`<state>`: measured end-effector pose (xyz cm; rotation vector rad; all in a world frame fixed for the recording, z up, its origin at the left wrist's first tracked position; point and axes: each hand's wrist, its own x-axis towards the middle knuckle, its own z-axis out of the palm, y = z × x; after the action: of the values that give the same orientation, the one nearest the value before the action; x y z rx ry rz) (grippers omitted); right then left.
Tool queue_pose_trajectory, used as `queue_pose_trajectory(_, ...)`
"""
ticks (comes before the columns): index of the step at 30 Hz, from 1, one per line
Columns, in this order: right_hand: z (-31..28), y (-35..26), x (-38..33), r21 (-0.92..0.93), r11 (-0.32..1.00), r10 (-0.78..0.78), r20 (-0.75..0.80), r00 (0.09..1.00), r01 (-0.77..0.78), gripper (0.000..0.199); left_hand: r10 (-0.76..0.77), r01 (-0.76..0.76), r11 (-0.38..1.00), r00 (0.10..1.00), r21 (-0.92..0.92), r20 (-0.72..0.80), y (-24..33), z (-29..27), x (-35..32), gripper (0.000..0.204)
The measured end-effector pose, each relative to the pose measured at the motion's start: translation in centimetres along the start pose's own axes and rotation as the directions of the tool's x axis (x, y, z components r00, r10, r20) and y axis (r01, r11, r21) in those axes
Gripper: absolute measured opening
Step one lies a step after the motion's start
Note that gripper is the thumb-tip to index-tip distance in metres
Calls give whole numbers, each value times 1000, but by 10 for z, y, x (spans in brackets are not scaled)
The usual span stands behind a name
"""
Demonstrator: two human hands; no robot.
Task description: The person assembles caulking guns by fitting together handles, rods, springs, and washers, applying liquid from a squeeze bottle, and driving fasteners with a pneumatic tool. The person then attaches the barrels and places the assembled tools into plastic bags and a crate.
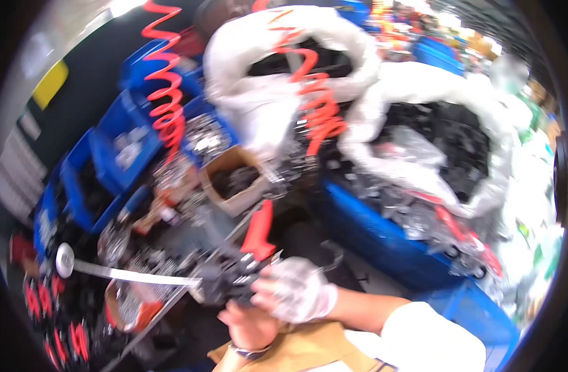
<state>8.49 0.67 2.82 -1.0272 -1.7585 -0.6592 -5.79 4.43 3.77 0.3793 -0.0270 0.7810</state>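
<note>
Right hand (296, 291) and left hand (253, 327) meet at black part (217, 280); blur conceals grip; loose hold could drop it.

Black part (217, 280), blurred, partly hidden

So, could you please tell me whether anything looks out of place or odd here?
Two things, mildly: red pieces lie slantwise on loose clear plastic heaped along the blue crate, which looks untidy; and the right hand wears a whitish glove while the left hand looks bare. Blur could hide finer damage.
</note>
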Motion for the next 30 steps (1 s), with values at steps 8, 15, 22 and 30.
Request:
queue_pose_trajectory(8,-185,105,-21,-913,199,523,-208,827,-356,14,142,-10,842,969,539,-204,33,-36,11,70)
queue_pose_trajectory(15,-363,209,-34,-995,24,982,5,190,-99,27,-40,64,937,996,344,-77,24,-49,-2,78)
queue_pose_trajectory(22,-276,172,-3,106,661,746,16,666,-743,35,67,-21,874,995,486,-79,16,-35,12,73)
queue_pose_trajectory(30,9,34,11,659,671,463,-13,886,-340,34,-111,118,971,993,209,-43,16,-48,32,109)
